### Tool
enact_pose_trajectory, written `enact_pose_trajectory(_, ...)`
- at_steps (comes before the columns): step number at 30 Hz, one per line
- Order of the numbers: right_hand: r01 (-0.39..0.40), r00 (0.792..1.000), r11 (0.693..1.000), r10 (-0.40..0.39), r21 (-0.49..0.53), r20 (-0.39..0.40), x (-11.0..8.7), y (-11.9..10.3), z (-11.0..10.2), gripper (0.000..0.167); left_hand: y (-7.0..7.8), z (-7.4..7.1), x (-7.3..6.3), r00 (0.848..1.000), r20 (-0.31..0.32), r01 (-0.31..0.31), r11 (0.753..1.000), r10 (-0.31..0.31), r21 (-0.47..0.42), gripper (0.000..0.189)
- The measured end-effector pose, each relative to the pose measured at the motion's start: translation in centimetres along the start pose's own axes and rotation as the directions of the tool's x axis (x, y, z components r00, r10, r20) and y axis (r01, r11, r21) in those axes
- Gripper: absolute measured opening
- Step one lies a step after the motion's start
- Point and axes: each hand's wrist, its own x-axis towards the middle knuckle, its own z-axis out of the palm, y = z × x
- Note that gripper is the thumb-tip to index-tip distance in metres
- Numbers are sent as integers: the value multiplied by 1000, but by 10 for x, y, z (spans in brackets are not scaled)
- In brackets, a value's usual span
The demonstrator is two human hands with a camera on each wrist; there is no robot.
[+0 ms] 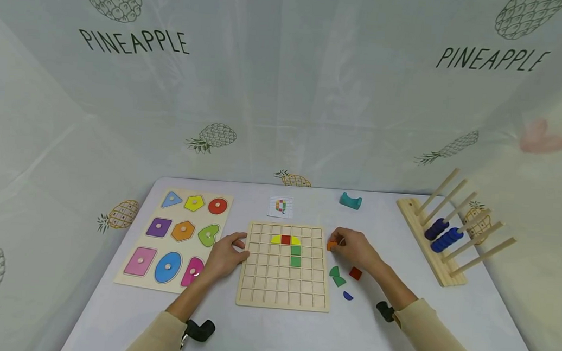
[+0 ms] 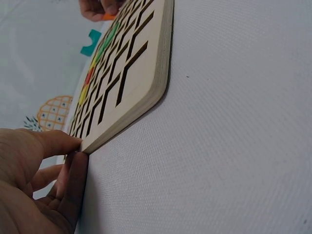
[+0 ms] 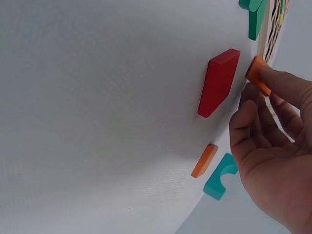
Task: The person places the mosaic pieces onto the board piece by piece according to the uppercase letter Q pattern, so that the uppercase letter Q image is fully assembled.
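A square wooden grid board (image 1: 263, 283) lies on the white table. Set into its upper middle cells are yellow pieces, a red square (image 1: 285, 240) and two green squares (image 1: 295, 262). My left hand (image 1: 226, 256) touches the board's left edge with thumb and fingertips, fingers fairly straight. Just off the board's right side, my right hand (image 1: 356, 249) pinches a small orange tile (image 3: 258, 75) between thumb and finger. Nearest to that hand lie a red tile (image 3: 219, 83) and a second orange tile (image 3: 204, 161). Green pieces (image 1: 339, 281) and a blue half-circle (image 1: 348, 296) lie closer to me.
Behind the board is a small pattern card (image 1: 280, 207). At left lies a shape puzzle (image 1: 174, 244) with knobbed pieces. A teal notched block (image 1: 350, 201) sits at the back. To the right stands a wooden peg rack (image 1: 440, 271) holding blue beads.
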Motion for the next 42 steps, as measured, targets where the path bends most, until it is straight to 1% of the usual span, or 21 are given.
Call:
enact_pose_trajectory(6,13,999,1000,-13,13,34,-4,-6,-3,10,1,0,0,1000,0,-2,1000,2,5,53)
enact_pose_trajectory(10,29,999,1000,-29,6,40,-6,-12,-2,11,1,1,-1,1000,-2,-4,1000,4,9,52)
enact_pose_trajectory(16,103,994,995,-103,2,35,-2,-26,3,14,1,0,-3,1000,0,-2,1000,2,9,52)
enact_pose_trajectory(19,121,991,992,-122,33,47,1,-35,9,16,1,0,-3,1000,2,-1,1000,1,14,52)
enact_pose_trajectory(22,128,989,989,-133,76,70,4,-46,17,14,1,0,-3,1000,7,-3,1000,2,17,52)
enact_pose_trajectory(26,196,974,974,-206,109,91,9,-61,30,11,2,-1,-3,1000,8,-11,1000,11,17,52)
enact_pose_trajectory(28,238,963,964,-250,120,101,12,-68,36,10,2,-1,-3,1000,4,-12,1000,12,15,52)
enact_pose_trajectory(33,291,947,949,-304,122,104,20,-85,48,7,2,-1,-3,1000,2,-4,1000,4,7,53)
enact_pose_trajectory(36,302,944,945,-315,128,98,26,-93,51,7,3,-2,-4,1000,3,-1,1000,1,4,53)
enact_pose_trajectory(40,284,947,947,-301,147,111,32,-99,55,8,3,-2,-4,1000,10,-8,1000,8,7,52)
enact_pose_trajectory(42,278,948,951,-295,138,121,34,-101,57,9,3,-2,-4,1000,10,-2,1000,2,3,52)
